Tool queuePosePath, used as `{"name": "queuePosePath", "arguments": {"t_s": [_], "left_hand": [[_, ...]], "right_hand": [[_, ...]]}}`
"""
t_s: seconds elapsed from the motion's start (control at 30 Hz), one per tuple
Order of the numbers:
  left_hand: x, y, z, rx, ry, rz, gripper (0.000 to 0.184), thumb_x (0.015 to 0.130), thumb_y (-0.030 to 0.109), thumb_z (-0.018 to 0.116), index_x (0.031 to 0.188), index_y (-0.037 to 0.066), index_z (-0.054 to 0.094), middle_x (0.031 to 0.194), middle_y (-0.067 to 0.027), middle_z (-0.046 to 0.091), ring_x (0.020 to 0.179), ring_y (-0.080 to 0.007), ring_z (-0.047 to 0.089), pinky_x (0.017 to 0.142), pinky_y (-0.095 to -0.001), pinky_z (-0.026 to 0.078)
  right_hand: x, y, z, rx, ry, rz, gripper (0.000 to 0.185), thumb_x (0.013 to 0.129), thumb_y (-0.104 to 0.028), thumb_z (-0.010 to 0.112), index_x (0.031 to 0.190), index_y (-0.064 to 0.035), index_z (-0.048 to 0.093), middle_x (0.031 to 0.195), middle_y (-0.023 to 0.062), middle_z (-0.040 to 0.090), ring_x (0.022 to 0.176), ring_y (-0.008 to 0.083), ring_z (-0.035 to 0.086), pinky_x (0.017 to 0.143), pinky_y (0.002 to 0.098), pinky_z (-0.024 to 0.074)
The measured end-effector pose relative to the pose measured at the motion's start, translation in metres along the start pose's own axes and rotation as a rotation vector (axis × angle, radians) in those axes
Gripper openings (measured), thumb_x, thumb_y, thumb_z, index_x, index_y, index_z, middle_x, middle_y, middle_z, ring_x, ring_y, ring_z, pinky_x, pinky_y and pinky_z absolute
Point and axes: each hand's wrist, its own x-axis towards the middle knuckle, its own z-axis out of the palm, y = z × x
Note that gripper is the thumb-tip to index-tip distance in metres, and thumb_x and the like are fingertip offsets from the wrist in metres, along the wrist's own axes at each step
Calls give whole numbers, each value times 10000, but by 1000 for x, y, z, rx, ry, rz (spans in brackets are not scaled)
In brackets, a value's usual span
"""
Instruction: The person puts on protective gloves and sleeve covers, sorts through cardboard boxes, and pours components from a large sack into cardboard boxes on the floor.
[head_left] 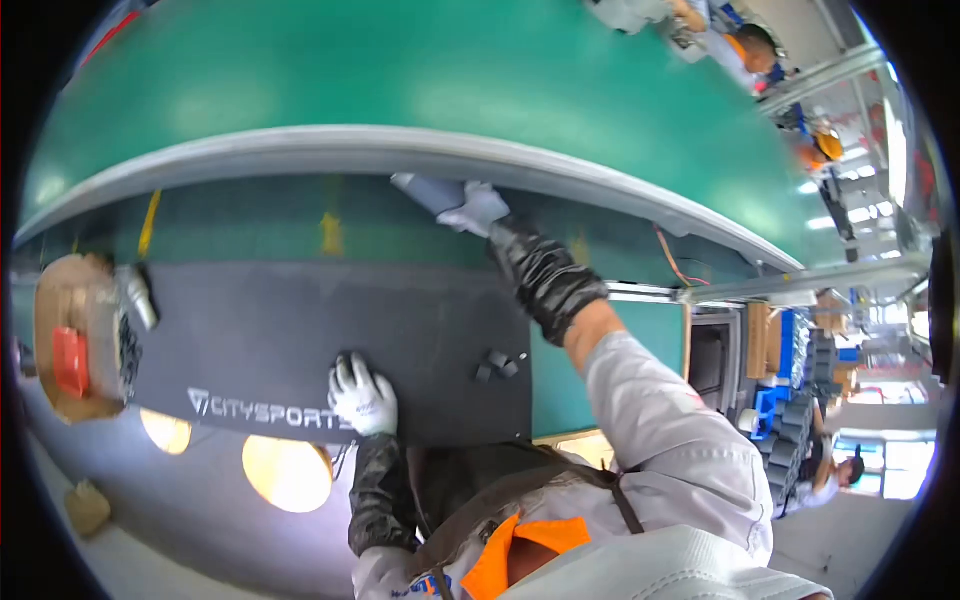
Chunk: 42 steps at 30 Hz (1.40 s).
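My left hand (pixel 363 397), in a white glove with a dark sleeve guard, lies flat with fingers spread on a black mat (pixel 250 330) lettered CITYSPORTS. Stretched forward past the mat's far edge, my right hand (pixel 475 208) grips a grey flat-sided piece (pixel 430 192) beside the raised metal rail (pixel 400 145). The piece's exact kind is unclear, and the glove covers its near end. Several small dark grey blocks (pixel 497 366) sit together near the right end of the mat.
A cardboard box (pixel 50 300) holding a red item (pixel 70 362) stands at the left, beside a silver tool-like object (pixel 138 298). Beyond the rail runs a green conveyor surface (pixel 350 75). Other people work at the far right, near blue bins (pixel 765 410) and metal posts.
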Motion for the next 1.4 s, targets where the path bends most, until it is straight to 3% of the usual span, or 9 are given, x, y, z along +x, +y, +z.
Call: {"name": "queuePosePath", "arguments": {"t_s": [0.07, 0.17, 0.3, 0.43, 0.57, 0.7, 0.87, 1.03, 1.4], "left_hand": [[1, -1, -6, 41, -12, -41, 524, 793, 217, 592, 1305, 118, 544, 1334, -147, 513, 1214, -361, 470, 976, -512, 411], [4, -3, -1, 5, -2, -22, 521, 798, 233, 587, 1305, 119, 543, 1339, -144, 511, 1208, -357, 477, 978, -510, 413], [0, -9, 2, -50, 82, 27, 499, 826, 284, 583, 1299, 130, 549, 1341, -136, 511, 1205, -348, 484, 971, -512, 417], [-5, -14, 9, -34, 114, 42, 476, 819, 296, 594, 1264, 129, 572, 1321, -120, 513, 1197, -342, 482, 945, -507, 423], [-11, -15, 13, -66, 85, 45, 463, 810, 286, 605, 1248, 135, 580, 1308, -113, 515, 1199, -335, 476, 940, -507, 420], [-13, -17, 9, -103, 187, 81, 437, 800, 257, 616, 1217, 128, 591, 1255, -114, 553, 1152, -333, 513, 914, -499, 433], [-35, 34, -6, -491, -101, 401, 349, 819, 201, 603, 1158, 118, 602, 1156, -122, 617, 963, -306, 624, 779, -420, 512], [-40, 106, -7, -365, -336, 521, 397, 809, 223, 647, 1182, 113, 569, 1030, -128, 618, 930, -297, 627, 751, -445, 520], [-59, 127, 35, -471, -360, 330, 302, 821, 128, 603, 1121, 107, 623, 981, -110, 625, 927, -257, 638, 707, -400, 529]], "right_hand": [[0, 4, 1, 61, -192, -25, 983, 695, -410, 781, 1417, 51, 300, 1339, 314, 452, 1211, 410, 505, 1006, 441, 424], [-33, 15, 15, -95, 298, -14, 970, 721, -422, 760, 1475, -44, 282, 1320, 308, 471, 1190, 426, 507, 993, 449, 429], [-90, 78, 49, -339, 505, -32, 826, 790, -359, 722, 1446, -26, 346, 1240, 285, 532, 1155, 429, 530, 989, 436, 436], [-161, 98, 33, -221, 459, 62, 591, 841, -217, 675, 1368, -34, 480, 1100, 198, 637, 1027, 302, 629, 909, 357, 496], [-242, 78, 27, 276, 214, 157, 540, 854, -190, 635, 1373, -121, 502, 1200, 237, 593, 1091, 389, 580, 959, 420, 470], [-291, 80, 53, -143, 117, 52, 566, 855, -95, 618, 1400, -145, 471, 1236, 159, 585, 1115, 288, 591, 975, 351, 459], [-305, 48, 84, -305, 181, -163, 609, 834, -88, 628, 1411, -175, 452, 1330, 165, 511, 1209, 342, 509, 1020, 397, 421], [-284, 69, 118, -584, 200, -335, 559, 815, -114, 570, 1364, -169, 483, 1389, 134, 461, 1254, 349, 455, 1000, 450, 430], [-289, 98, 119, -258, 199, -251, 422, 799, -77, 644, 1216, -41, 597, 1125, 176, 603, 1007, 382, 567, 869, 420, 480]]}}
